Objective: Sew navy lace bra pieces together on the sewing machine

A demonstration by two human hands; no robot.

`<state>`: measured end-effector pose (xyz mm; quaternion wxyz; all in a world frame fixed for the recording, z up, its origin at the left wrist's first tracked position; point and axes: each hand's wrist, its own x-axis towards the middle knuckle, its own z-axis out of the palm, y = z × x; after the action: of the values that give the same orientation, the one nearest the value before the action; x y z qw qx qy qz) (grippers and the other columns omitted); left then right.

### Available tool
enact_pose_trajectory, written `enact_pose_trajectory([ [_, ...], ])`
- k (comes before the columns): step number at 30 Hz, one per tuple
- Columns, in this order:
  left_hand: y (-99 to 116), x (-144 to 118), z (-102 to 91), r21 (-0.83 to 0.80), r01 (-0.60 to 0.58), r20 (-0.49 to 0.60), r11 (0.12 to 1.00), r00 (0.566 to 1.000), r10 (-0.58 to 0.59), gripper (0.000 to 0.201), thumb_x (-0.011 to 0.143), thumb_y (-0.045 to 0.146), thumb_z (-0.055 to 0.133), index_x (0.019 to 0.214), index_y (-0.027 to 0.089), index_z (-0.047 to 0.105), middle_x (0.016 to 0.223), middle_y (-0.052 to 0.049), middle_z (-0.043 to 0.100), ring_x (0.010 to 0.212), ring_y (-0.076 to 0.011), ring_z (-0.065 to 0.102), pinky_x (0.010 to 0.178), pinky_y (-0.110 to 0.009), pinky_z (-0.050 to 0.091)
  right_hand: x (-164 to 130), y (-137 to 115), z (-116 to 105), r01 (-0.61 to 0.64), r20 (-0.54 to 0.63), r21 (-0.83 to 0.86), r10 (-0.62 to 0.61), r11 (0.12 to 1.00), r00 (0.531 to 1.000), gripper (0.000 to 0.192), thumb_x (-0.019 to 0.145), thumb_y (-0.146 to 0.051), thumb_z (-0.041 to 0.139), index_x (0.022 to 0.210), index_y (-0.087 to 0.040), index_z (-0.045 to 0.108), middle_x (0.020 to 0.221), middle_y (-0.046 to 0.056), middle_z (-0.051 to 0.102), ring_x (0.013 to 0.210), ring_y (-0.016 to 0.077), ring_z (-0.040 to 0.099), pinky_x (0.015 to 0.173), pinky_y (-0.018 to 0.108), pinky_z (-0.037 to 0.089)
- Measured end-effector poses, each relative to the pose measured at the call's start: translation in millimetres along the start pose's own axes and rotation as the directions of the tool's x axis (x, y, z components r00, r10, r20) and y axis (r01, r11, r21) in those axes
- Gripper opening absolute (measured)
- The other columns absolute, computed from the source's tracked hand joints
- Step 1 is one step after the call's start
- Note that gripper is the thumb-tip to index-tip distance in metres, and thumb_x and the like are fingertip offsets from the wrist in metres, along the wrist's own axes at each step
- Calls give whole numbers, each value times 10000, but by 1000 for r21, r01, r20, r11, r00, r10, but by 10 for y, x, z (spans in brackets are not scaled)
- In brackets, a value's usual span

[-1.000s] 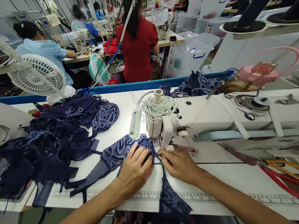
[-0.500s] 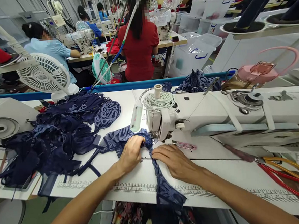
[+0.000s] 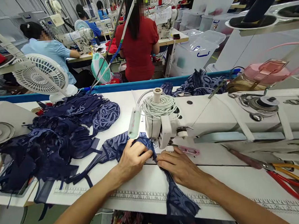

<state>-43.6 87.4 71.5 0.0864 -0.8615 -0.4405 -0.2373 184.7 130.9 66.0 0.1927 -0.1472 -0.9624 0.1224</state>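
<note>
Hands (image 3: 155, 160), 2, on 1 lace garment (image 3: 121, 146), perhaps pinching

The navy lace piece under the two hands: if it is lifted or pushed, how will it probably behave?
The navy lace piece is probably floppy: its end droops over the table edge. It likely bunches when pushed, since it wrinkles between the left hand and right hand. It looks thin and light, like the loose heap beside it.

White desk fan (image 3: 42, 78), heap of navy lace garments (image 3: 55, 138), pink thread snips (image 3: 189, 151), red-handled scissors (image 3: 282, 178), clear plastic bins (image 3: 196, 51), seated co-workers (image 3: 137, 35).
</note>
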Motion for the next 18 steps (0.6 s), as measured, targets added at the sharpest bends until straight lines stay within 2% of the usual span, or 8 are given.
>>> enact_pose_trajectory([
  [9,153,-67,77,9,38,-58,999,998,-37,254,875,26,483,1060,131,621,935,-90,653,973,-219,578,962,-494,436,-7,-1,-10,-17,-19,-16,17,1000,1000,450,737,83,409,1020,-194,621,1023,30,675,846,160,572,911,354,320],
  [13,73,-33,112,38,30,-63,999,998,-27,285,875,14,460,1084,132,614,879,-70,665,930,-209,599,952,-502,422,-8,28,15,-39,-34,-44,38,998,999,505,707,72,413,1082,-193,623,1079,40,688,812,161,572,934,365,325],
  [18,24,28,111,66,69,-74,995,995,-64,280,871,17,454,1054,146,622,895,-66,674,893,-197,612,973,-512,401,11,44,46,-67,-22,-55,66,996,998,575,693,67,407,1173,-187,595,1196,50,664,954,200,570,942,381,331],
])
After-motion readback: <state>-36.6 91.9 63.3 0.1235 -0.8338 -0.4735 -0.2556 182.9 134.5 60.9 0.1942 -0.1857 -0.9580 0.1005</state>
